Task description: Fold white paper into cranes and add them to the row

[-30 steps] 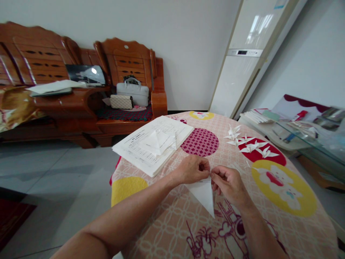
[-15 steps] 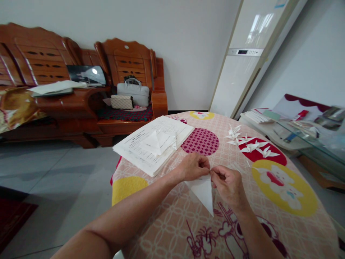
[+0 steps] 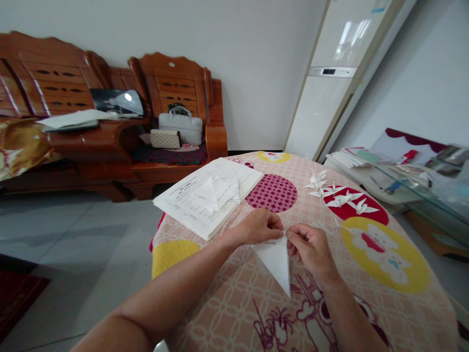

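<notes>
A folded triangle of white paper hangs point-down toward me, just over the patterned tablecloth. My left hand pinches its upper edge, thumb and fingers closed. On the other side, my right hand grips the upper right corner between thumb and forefinger. The two sets of fingertips almost meet there and cover the corner itself. A line of small print shows just below my left fingers. Several folded paper cranes rest on the table to the right, beyond my right hand.
A stack of printed sheets lies at the table's left, with folded paper pieces on top. The round table wears a patterned cloth. A glass-topped side stand is at right; a wooden chair holding bags stands behind.
My fingertips have drawn very slightly apart at the paper's corner, and a bit more of the printed line shows. The paper's lower point has shifted slightly toward me.
</notes>
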Demonstrator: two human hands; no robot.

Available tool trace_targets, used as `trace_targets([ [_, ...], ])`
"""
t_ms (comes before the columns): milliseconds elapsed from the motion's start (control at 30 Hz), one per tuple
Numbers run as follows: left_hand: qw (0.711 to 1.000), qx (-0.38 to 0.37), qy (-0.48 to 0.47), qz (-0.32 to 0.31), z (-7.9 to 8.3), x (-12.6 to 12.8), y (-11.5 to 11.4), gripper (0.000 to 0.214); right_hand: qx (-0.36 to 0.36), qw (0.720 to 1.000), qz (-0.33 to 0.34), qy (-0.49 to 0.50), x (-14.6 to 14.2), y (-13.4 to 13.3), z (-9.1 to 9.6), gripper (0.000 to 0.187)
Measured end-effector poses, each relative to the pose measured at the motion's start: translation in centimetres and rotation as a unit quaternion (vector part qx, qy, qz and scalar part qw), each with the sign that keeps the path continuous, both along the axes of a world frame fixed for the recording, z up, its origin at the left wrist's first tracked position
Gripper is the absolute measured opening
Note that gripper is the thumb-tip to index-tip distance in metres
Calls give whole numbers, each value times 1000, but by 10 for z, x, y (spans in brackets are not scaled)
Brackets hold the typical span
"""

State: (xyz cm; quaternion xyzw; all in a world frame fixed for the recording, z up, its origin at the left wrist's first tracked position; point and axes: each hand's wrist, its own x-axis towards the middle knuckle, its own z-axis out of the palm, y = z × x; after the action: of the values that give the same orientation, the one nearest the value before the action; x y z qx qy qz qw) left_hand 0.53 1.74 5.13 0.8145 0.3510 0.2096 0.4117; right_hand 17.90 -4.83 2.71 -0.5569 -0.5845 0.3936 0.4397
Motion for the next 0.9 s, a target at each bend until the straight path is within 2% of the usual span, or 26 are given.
trace_targets([
  [433,999,-41,-17,26,-7,3,-1,17,13,998,-42,47,-5,2,-3,21],
  [600,998,-35,-21,37,-7,4,-3,16,1,995,-57,77,-8,2,-5,20],
  [733,998,-29,-5,46,-5,5,-4,16,-2,996,-67,64,-7,2,-8,22],
  [900,998,-15,10,58,-4,5,-4,16,-12,998,-47,51,-3,3,-8,25],
])
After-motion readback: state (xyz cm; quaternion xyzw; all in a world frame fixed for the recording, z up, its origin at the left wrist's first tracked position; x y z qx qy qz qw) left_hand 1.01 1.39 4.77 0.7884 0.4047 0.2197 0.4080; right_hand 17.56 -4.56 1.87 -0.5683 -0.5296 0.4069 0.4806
